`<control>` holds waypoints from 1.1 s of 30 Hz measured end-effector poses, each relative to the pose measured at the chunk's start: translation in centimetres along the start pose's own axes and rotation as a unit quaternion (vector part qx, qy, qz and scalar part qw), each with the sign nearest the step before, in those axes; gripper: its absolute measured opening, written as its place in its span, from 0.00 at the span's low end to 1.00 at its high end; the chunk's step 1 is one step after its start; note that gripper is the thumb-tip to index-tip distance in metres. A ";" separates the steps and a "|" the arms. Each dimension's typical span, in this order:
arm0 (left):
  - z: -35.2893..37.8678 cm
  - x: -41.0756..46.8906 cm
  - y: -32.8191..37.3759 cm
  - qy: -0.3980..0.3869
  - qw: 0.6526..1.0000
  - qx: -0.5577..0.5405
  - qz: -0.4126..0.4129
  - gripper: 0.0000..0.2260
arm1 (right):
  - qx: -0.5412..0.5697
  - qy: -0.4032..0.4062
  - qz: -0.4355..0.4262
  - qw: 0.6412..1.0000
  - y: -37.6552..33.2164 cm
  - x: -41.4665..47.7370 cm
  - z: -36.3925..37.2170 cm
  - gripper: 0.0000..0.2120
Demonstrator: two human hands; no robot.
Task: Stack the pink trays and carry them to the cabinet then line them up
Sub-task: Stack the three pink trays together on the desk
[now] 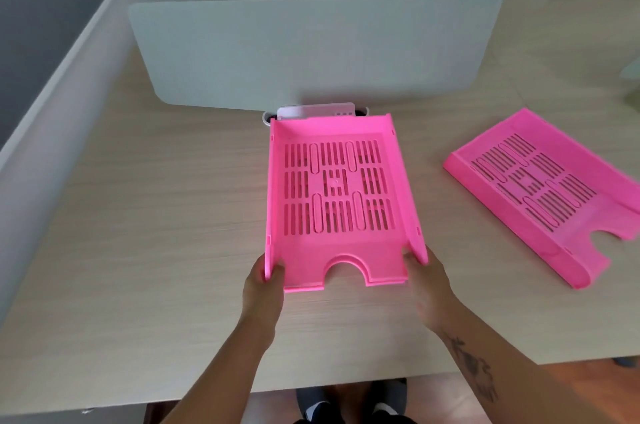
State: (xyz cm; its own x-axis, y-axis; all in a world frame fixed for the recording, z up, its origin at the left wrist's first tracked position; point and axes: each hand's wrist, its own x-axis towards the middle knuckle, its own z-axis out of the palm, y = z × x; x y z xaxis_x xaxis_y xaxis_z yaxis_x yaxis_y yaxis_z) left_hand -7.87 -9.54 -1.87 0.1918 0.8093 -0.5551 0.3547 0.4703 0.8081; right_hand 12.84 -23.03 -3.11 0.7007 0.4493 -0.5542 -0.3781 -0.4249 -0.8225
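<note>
At the desk's (138, 250) near edge we're gripping the centre pink tray (337, 195), left hand (263, 285) and right hand (427, 288) pinching its front corners. Off to our right, nearer that hand, the second pink tray (540, 191) is lying slantwise, well apart.

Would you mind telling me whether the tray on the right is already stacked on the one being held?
No, the tray on the right lies apart on the desk, while both hands grip the other tray.
</note>
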 end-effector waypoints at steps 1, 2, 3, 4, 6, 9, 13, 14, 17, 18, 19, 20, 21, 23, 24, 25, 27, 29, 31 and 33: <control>-0.2 0.1 -0.1 -0.012 1.000 -0.002 -0.003 0.15 | 0.014 -0.010 -0.006 1.000 0.2 -0.1 -0.2 0.19; -0.3 0.2 -0.1 -0.019 1.000 -0.002 -0.001 0.14 | 0.018 -0.013 -0.014 1.000 0.2 -0.3 -0.2 0.19; -0.4 0.2 -0.1 -0.020 1.000 0.000 0.003 0.13 | 0.015 -0.004 -0.018 1.000 0.2 -0.3 -0.1 0.18; -0.3 0.3 0.0 -0.016 1.000 0.001 0.009 0.11 | 0.011 0.013 -0.020 1.000 0.1 -0.2 0.1 0.18; -0.1 0.6 -0.1 0.006 1.000 0.002 0.019 0.07 | -0.003 0.056 -0.022 0.998 0.2 0.3 0.8 0.17; 0.3 1.2 0.2 0.051 0.998 0.025 0.028 0.07 | -0.024 0.114 -0.025 0.993 0.1 1.1 1.8 0.11; 0.5 1.9 0.8 0.043 0.998 0.028 0.036 0.06 | -0.015 0.115 -0.022 0.993 -0.3 1.8 2.1 0.09; 0.5 2.0 0.9 0.036 0.998 0.033 0.048 0.05 | -0.009 0.109 -0.018 0.994 -0.3 2.0 2.1 0.13; 0.4 2.0 0.9 0.031 0.996 0.045 0.074 0.07 | 0.002 0.089 -0.010 0.996 -0.4 2.0 1.9 0.18; 0.3 1.8 0.9 0.026 0.996 0.042 0.073 0.07 | 0.001 0.085 -0.009 0.996 -0.4 1.8 1.9 0.18; 0.2 1.7 0.8 0.021 0.997 0.041 0.069 0.06 | 0.000 0.082 -0.010 0.997 -0.3 1.6 1.8 0.19; 0.0 1.6 0.7 0.015 0.997 0.041 0.067 0.06 | -0.001 0.076 -0.013 0.997 -0.2 1.3 1.7 0.19; -0.1 1.5 0.7 0.009 0.997 0.040 0.067 0.07 | 0.002 0.068 -0.014 0.998 -0.1 1.0 1.7 0.19; -0.4 1.4 0.8 -0.004 0.997 0.034 0.070 0.08 | 0.013 0.047 -0.010 0.999 0.1 0.7 1.6 0.19; -0.5 1.4 0.9 -0.010 0.997 0.032 0.070 0.09 | 0.022 0.038 -0.008 0.999 0.1 0.7 1.6 0.19; -0.5 1.3 1.0 -0.018 0.997 0.033 0.071 0.10 | 0.028 0.034 -0.008 0.999 0.2 0.8 1.5 0.19; -0.7 1.1 0.9 -0.029 0.996 0.041 0.077 0.13 | 0.027 0.031 -0.016 0.999 0.4 0.8 1.2 0.19; -0.8 0.9 0.6 -0.034 0.995 0.048 0.082 0.14 | 0.023 0.040 -0.024 0.999 0.8 0.4 1.2 0.18; -0.9 0.7 0.3 -0.034 0.994 0.054 0.083 0.15 | 0.025 0.050 -0.022 0.998 1.2 0.0 1.3 0.17; -1.1 0.8 -0.1 -0.035 0.994 0.059 0.084 0.15 | 0.024 0.060 -0.012 0.998 1.4 0.1 1.5 0.16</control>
State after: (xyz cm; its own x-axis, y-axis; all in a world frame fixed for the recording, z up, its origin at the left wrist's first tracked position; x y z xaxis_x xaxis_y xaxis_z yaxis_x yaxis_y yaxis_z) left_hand -8.70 -8.56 -2.15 0.3191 0.8450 -0.4290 0.4164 0.2816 0.8645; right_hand 11.47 -22.44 -4.48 0.7759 0.3599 -0.5181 -0.3879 -0.3755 -0.8417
